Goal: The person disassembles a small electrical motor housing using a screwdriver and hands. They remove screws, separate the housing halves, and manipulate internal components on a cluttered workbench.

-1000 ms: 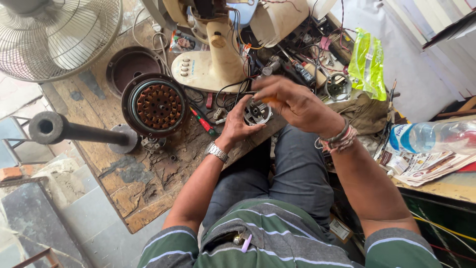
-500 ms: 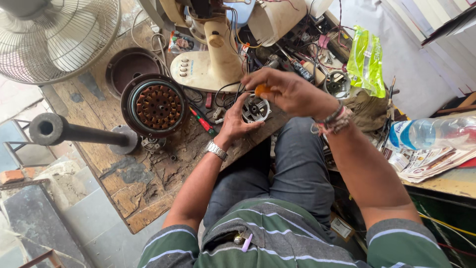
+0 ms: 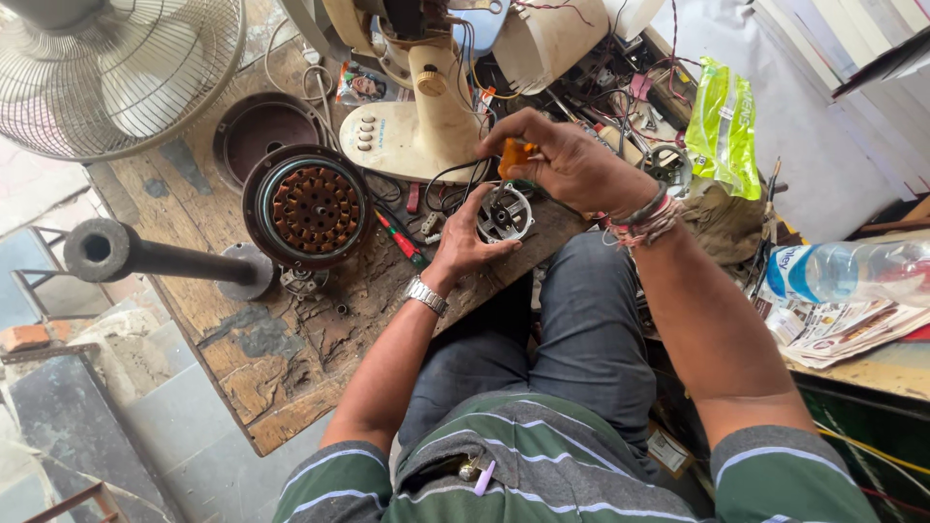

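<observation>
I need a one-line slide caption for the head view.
Left hand cradles a round silver metal motor housing while right hand holds an orange-handled tool above it.

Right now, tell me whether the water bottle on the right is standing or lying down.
Lying down: the water bottle rests on its side on the papers, long axis level across the bench.

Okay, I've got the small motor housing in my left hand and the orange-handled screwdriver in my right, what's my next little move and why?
Probably lower the screwdriver tip into the motor housing and seat it. The right hand holds the tool just above the housing, while the left hand cups the housing steady at the bench edge. Whether the tip already touches is hidden.
</observation>
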